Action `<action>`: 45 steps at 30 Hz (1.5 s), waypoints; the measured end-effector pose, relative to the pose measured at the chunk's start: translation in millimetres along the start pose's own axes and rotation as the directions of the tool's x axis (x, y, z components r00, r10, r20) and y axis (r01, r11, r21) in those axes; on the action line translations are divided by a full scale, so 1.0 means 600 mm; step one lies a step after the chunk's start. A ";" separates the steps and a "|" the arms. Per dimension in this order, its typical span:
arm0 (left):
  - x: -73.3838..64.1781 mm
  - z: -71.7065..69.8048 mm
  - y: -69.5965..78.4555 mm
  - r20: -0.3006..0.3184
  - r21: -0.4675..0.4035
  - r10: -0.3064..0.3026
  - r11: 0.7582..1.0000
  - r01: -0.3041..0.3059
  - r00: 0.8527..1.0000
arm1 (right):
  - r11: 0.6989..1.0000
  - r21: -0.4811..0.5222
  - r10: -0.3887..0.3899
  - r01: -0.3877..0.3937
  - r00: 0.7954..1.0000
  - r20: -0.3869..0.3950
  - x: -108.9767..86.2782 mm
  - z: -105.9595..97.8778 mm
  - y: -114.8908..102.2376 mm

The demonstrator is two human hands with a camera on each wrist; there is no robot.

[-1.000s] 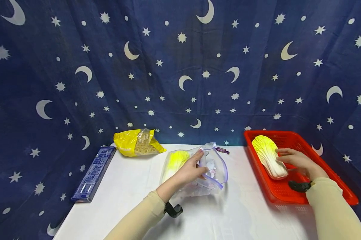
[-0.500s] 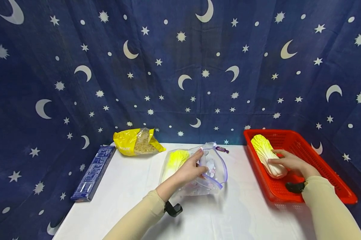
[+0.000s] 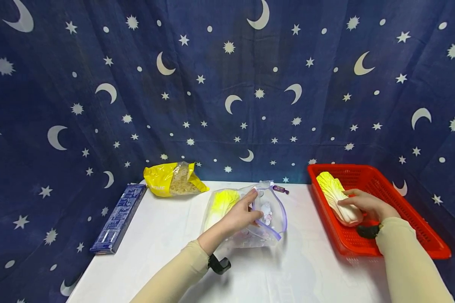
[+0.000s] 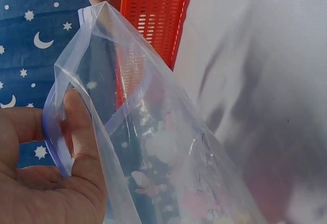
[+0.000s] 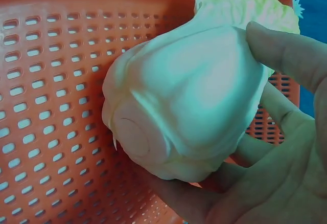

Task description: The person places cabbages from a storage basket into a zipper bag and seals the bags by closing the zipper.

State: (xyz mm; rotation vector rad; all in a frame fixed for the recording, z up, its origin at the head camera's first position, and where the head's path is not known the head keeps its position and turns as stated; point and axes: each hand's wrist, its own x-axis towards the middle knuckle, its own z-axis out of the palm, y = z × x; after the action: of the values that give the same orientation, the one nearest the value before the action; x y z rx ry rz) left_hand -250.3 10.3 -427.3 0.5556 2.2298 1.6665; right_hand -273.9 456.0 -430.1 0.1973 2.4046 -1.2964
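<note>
My left hand point(image 3: 239, 215) pinches the purple zip edge of a clear zip bag point(image 4: 168, 132), whose mouth gapes toward the right. Inside the bag lies a Chinese cabbage point(image 3: 220, 206), yellow at the leaves and white at the base, partly covered by my hand and wrist. On the right, my right hand point(image 3: 367, 204) grips a second Chinese cabbage point(image 5: 194, 91) in the red basket point(image 3: 327, 229). Its thumb presses on the upper side, and the other fingers curl round beneath, partly hidden.
A yellow bag of pasta point(image 3: 167, 181) lies at the back left. Beside it, along the left edge of the white table point(image 3: 155, 244), is a long blue box point(image 3: 119, 219). A small purple wrapped candy point(image 3: 281, 190) sits behind the zip bag. A starry curtain point(image 3: 227, 84) closes the back.
My right hand has moved left onto the cabbage in the basket and taken hold of it; the cabbage has shifted slightly. My left hand and the zip bag stay in place.
</note>
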 end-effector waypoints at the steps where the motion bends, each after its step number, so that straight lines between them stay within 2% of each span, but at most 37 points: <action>1: 0.000 0.001 0.000 0.002 0.001 0.001 1.000 -0.001 1.000 | 1.000 0.013 0.001 -0.001 1.000 -0.005 0.001 0.001 0.002; 7: -0.001 0.003 0.000 -0.002 0.019 -0.002 1.000 0.002 1.000 | 0.999 0.039 0.006 -0.005 1.000 -0.018 0.002 0.003 0.012; 18: -0.001 0.002 0.004 0.007 0.023 0.002 1.000 -0.002 1.000 | 0.997 0.081 0.010 -0.011 1.000 0.009 0.004 0.001 0.009; 23: -0.001 0.002 0.006 0.005 0.029 0.005 1.000 -0.005 1.000 | 0.997 0.069 0.018 -0.018 1.000 0.002 0.000 0.004 0.005; 28: -0.002 0.002 0.006 0.003 0.033 0.004 0.999 -0.004 1.000 | 0.999 0.054 -0.008 0.007 1.000 0.009 -0.003 0.009 0.002; 36: -0.003 0.002 0.005 -0.004 0.028 -0.007 1.000 0.007 1.000 | 0.997 -0.076 -0.023 0.024 1.000 0.014 0.005 0.005 0.007; 45: -0.003 -0.001 0.005 0.001 0.023 -0.004 1.000 0.004 1.000 | 1.000 -0.029 -0.002 0.002 1.000 0.010 0.012 0.007 -0.005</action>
State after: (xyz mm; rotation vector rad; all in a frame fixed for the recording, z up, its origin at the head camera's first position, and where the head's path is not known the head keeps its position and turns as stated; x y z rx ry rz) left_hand -248.6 9.9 -424.2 0.5572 2.2504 1.6399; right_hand -280.3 450.4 -433.1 0.1796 2.4149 -1.2594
